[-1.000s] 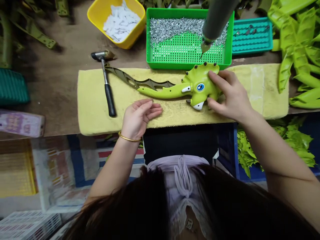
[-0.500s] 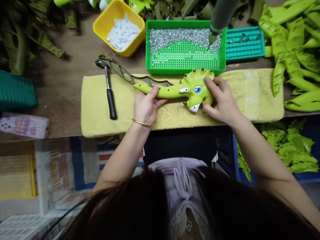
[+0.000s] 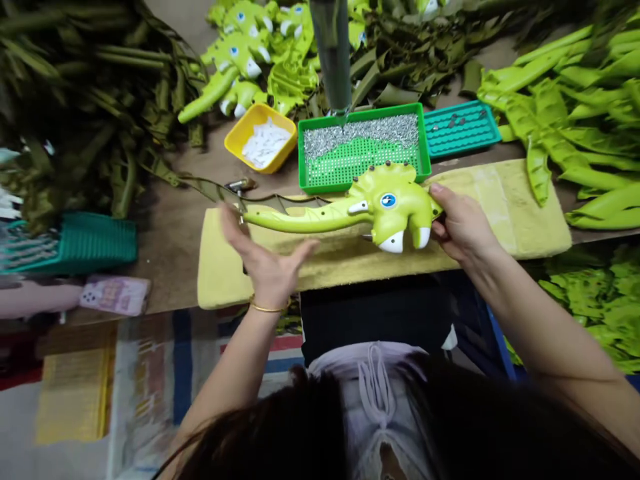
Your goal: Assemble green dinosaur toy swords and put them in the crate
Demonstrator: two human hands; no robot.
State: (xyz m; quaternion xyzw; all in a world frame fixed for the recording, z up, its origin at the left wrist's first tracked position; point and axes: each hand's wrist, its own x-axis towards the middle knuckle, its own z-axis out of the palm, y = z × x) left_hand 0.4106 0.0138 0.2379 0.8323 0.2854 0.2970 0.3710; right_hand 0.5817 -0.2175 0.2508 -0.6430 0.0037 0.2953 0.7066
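A lime-green plastic dinosaur toy with a blue eye, white horns and a long tapering tail is held just above the yellow cloth pad. My right hand grips its right end, thumb on top and fingers beneath. My left hand is spread below the tail's tip, slightly blurred, holding nothing. Along the tail's far side runs an olive-green ribbed strip. A hammer's metal head shows beyond my left hand, which hides most of its handle.
Behind the pad stand a yellow bin of white pieces, a green screw tray and a teal tray. A screwdriver hangs above the screws. Olive parts heap at left, lime parts at right.
My left hand has let go of the tail and moved left, fingers spreading. My right hand has shifted to the toy's right end. The camera view has swung, showing more at the back left.
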